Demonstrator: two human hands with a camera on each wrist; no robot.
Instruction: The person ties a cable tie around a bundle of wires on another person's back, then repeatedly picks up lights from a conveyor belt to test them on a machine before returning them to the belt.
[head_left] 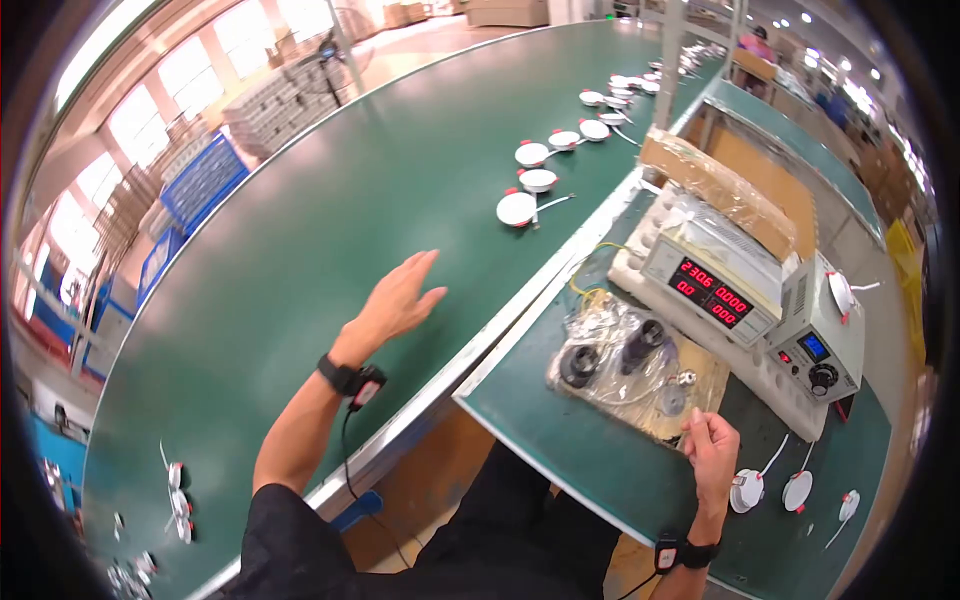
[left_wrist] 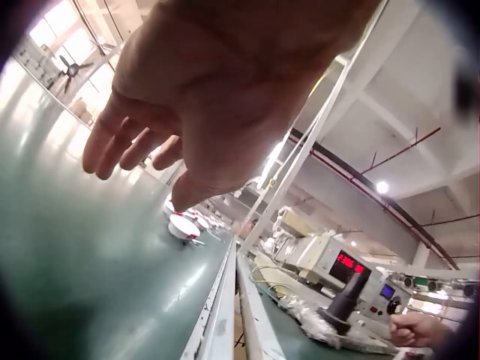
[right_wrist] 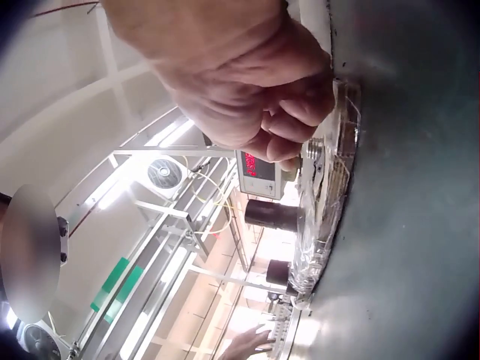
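Over the large green table [head_left: 300, 230] my left hand [head_left: 400, 300] is raised with its fingers extended and thumb apart, holding nothing; the left wrist view shows the same hand [left_wrist: 202, 105] from below. The nearest white round lamp [head_left: 516, 209] lies beyond its fingertips. My right hand [head_left: 712, 455] is beside the near right corner of a plastic-wrapped board [head_left: 690, 425], fingers curled, nothing visible in them. In the right wrist view this hand [right_wrist: 262, 105] has its fingers folded towards the palm. Two black cylindrical sockets [head_left: 643, 345] stand on the board.
A meter with red digits [head_left: 710, 292] and a grey box with a blue display [head_left: 815, 340] stand behind the board. Several lamps line the far table; others, one of them a white lamp [head_left: 746, 491], lie right of my right hand. A metal edge [head_left: 400, 440] borders the large table.
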